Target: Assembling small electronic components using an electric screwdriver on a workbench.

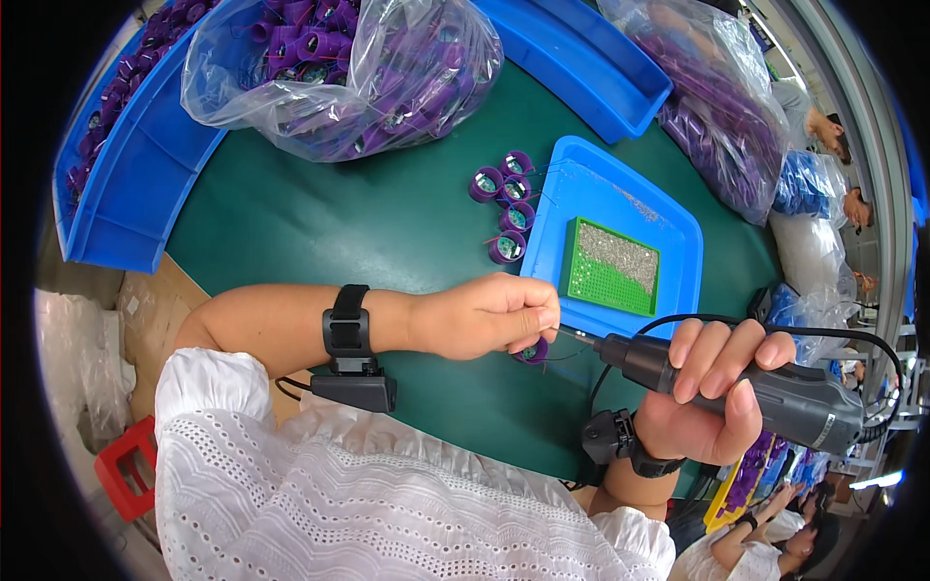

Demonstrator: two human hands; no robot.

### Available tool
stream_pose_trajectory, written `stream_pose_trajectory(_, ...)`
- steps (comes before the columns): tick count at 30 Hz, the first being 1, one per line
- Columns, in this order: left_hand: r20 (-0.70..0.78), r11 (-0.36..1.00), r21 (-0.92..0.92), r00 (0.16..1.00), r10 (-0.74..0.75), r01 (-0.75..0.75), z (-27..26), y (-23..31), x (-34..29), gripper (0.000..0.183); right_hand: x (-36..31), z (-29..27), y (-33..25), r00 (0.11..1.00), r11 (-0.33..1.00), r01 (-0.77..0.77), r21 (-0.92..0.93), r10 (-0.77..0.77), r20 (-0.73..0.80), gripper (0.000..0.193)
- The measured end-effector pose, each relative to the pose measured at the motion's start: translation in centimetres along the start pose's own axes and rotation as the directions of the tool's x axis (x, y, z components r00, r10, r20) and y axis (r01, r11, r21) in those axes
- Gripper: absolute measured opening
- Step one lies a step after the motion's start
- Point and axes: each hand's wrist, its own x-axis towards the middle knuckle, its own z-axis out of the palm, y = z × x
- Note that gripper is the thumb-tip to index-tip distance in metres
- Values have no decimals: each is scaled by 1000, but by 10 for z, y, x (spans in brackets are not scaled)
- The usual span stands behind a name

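Six purple plastic cups (508, 248) sit beside the blue tray (680, 259), one seemingly unfinished, left fingers (536, 317) pressed together, right fingers (714, 351) gripping a black screwdriver (806, 403).

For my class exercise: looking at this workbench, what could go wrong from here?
1. The bit of the electric screwdriver, gripped in the right hand, is right by the left hand's fingertips; a slip might hurt them.
2. The black cord runs close by the blue tray; a tug might jolt the green tray and scatter its tiny pieces.
3. Thin wires from the purple cups could snag.
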Motion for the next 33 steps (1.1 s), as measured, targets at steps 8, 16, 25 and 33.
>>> stream_pose_trajectory(8, -138, 984, 137, 986, -94, 113, -6, 4, -2, 21, -1, -1, -3, 1000, 999, 12, -50, -11, 9, 29)
stream_pose_trajectory(16, -42, 556, 830, 989, 141, -44, 6, 6, -10, 43, -11, 7, 1, 985, 972, -163, -171, 170, 31, 30)
stream_pose_trajectory(25, -76, 529, 848, 995, 66, 29, 5, -6, -8, 33, -23, -5, 22, 971, 962, -142, -233, 181, 154, 30)
stream_pose_trajectory(33, -71, 530, 848, 994, 79, 18, 5, -5, -9, 30, -25, -6, 28, 969, 962, -141, -234, 183, 167, 30)
